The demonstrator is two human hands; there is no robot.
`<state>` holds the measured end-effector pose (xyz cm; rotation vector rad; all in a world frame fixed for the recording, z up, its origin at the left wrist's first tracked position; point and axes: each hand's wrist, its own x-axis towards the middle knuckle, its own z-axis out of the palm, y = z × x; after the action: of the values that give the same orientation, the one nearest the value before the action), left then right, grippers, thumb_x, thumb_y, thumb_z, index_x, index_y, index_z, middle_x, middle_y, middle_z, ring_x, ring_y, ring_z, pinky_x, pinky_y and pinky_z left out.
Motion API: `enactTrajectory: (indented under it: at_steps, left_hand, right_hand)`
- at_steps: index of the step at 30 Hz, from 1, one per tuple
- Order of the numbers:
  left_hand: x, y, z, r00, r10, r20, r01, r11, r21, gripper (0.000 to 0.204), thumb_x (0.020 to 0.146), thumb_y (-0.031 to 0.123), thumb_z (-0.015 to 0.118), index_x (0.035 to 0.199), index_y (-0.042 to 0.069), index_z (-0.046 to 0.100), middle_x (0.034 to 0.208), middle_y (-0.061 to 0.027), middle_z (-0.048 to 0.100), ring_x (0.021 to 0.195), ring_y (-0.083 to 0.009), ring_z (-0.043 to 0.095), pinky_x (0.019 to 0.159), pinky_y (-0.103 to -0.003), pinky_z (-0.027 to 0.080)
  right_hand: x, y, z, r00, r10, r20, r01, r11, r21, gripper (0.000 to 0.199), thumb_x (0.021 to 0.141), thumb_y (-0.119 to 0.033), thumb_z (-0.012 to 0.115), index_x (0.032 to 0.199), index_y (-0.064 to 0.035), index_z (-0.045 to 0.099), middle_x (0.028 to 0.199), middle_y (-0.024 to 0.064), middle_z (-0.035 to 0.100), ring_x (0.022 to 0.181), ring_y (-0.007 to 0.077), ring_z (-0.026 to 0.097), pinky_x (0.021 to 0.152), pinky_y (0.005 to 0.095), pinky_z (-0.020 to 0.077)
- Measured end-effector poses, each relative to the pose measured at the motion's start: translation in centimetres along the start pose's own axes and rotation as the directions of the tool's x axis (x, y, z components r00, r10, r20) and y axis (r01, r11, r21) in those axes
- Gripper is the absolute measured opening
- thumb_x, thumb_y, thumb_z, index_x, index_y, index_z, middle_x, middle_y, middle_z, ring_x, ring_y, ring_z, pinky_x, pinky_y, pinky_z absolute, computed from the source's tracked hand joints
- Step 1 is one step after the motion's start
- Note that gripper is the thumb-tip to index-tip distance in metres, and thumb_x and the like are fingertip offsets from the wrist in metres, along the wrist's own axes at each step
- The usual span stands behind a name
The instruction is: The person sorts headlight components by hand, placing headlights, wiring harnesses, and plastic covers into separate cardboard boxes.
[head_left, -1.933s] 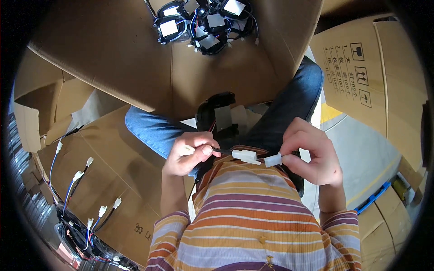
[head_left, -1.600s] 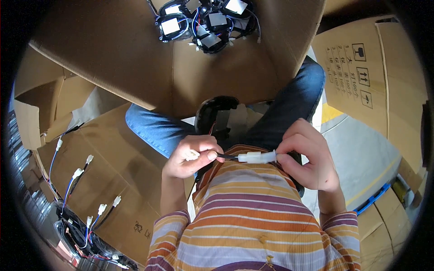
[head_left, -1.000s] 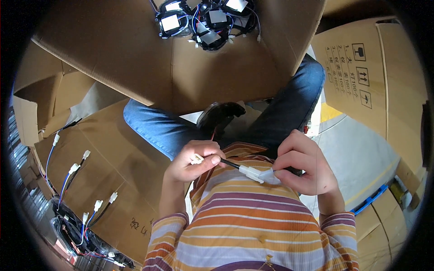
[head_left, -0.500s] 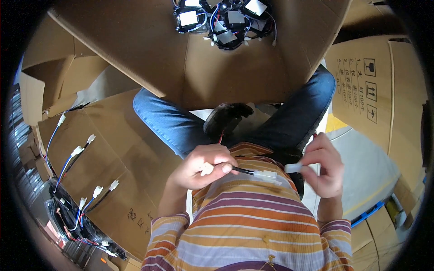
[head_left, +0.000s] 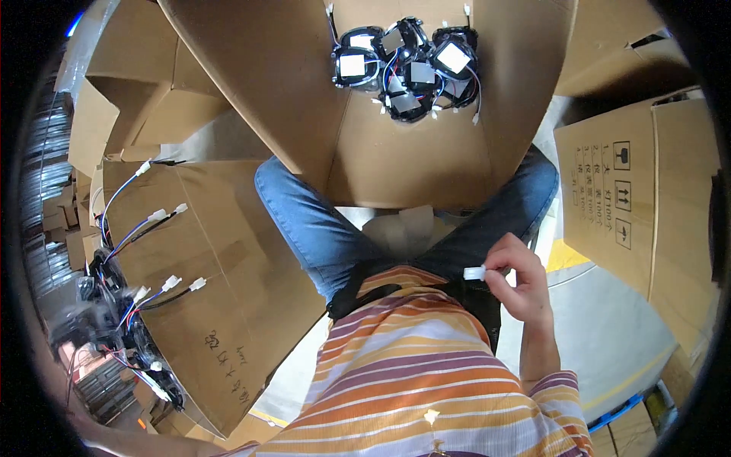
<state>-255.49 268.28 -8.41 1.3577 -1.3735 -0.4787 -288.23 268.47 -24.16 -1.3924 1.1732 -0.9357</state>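
My right hand (head_left: pixel 524 280), closed in a pinch, holds a small white plastic connector (head_left: pixel 474 273) above my right thigh. Stretched far out to the lower left is my left arm; my left hand (head_left: pixel 47 373) is dark and smeared at the picture's rim, so its fingers cannot be made out. Close to it is a motion-blurred dark unit (head_left: pixel 76 324), beside several black wired units (head_left: pixel 141 346) at the edge of a cardboard box. Blue, black and red wires with white plugs (head_left: pixel 170 283) fan out from these units over the cardboard.
In front of me a large open carton (head_left: pixel 411 179) holds several black round units (head_left: pixel 420 72) with pale square labels and wires. A closed carton (head_left: pixel 609 228) stands on the right. Brown cardboard (head_left: pixel 228 251) lies on the left, with an open box (head_left: pixel 145 84) behind it.
My left hand has left my lap, where it held a black cable with white plugs, and gone to the far left. The black unit on my lap is gone. My right hand keeps its connector.
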Motion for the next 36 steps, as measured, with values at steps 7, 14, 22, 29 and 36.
enactTrajectory:
  at_steps: [7, 14, 22, 29, 36]
  left_hand:
    - [4.3, -6.3, 4.1, 0.974, 0.081, 0.211, -0.218, 0.58, 0.785, 0.026, 0.076, 0.023, 0.048, 0.093, 0.004, 0.049, 0.092, -0.0153, 0.047, 0.087, -0.0253, 0.045, 0.077, -0.034, 0.035]
    - [12.0, -1.2, -27.7, 0.982, 0.051, -0.179, 0.186, -0.359, 0.915, 0.032, 0.079, 0.026, 0.044, 0.103, 0.005, 0.051, 0.103, -0.0156, 0.051, 0.097, -0.0298, 0.046, 0.084, -0.032, 0.035]
    - [1.6, 1.1, -26.8, 0.896, 0.444, 0.003, 0.079, -0.165, 0.983, 0.024, 0.084, 0.015, 0.036, 0.091, 0.0, 0.054, 0.092, -0.0137, 0.053, 0.086, -0.0263, 0.051, 0.076, -0.032, 0.039]
    - [-1.2, 1.8, -23.9, 0.821, 0.568, -0.056, 0.31, -0.363, 0.879, 0.029, 0.083, 0.019, 0.042, 0.107, 0.004, 0.044, 0.112, -0.0155, 0.04, 0.101, -0.0297, 0.042, 0.08, -0.035, 0.04]
    - [0.3, 2.1, 4.3, 0.733, 0.656, -0.182, -0.68, 0.712, -0.172, 0.025, 0.076, 0.024, 0.046, 0.066, 0.001, 0.052, 0.066, -0.0088, 0.051, 0.054, -0.0207, 0.051, 0.043, -0.029, 0.038]
  right_hand:
    - [0.5, -0.2, 0.6, 0.996, -0.06, 0.07, 0.059, 0.998, 0.013, 0.008, 0.065, -0.003, 0.057, 0.07, -0.0021, 0.051, 0.068, 0.0074, 0.049, 0.063, 0.0201, 0.048, 0.055, 0.0276, 0.0373]
    - [-1.3, 1.2, 0.1, 0.994, 0.076, -0.078, -0.082, 0.994, -0.072, 0.008, 0.065, -0.006, 0.054, 0.066, -0.0012, 0.047, 0.065, 0.0056, 0.044, 0.058, 0.0139, 0.042, 0.05, 0.0217, 0.0332]
    - [0.8, 2.2, 0.0, 0.995, 0.098, -0.016, -0.098, 0.995, 0.001, 0.01, 0.067, -0.007, 0.051, 0.068, -0.0014, 0.043, 0.066, 0.003, 0.04, 0.058, 0.0099, 0.038, 0.052, 0.0205, 0.0309]
    - [1.5, 1.3, 1.1, 0.986, 0.163, 0.035, -0.164, 0.986, 0.029, 0.008, 0.068, -0.004, 0.05, 0.067, -0.0002, 0.043, 0.065, 0.0039, 0.04, 0.058, 0.0106, 0.037, 0.052, 0.0203, 0.0302]
    - [1.0, 1.9, 1.4, 0.996, 0.083, 0.024, -0.081, 0.993, -0.085, 0.008, 0.068, -0.004, 0.05, 0.066, 0.0009, 0.043, 0.065, 0.0052, 0.04, 0.057, 0.0116, 0.038, 0.052, 0.0209, 0.0303]
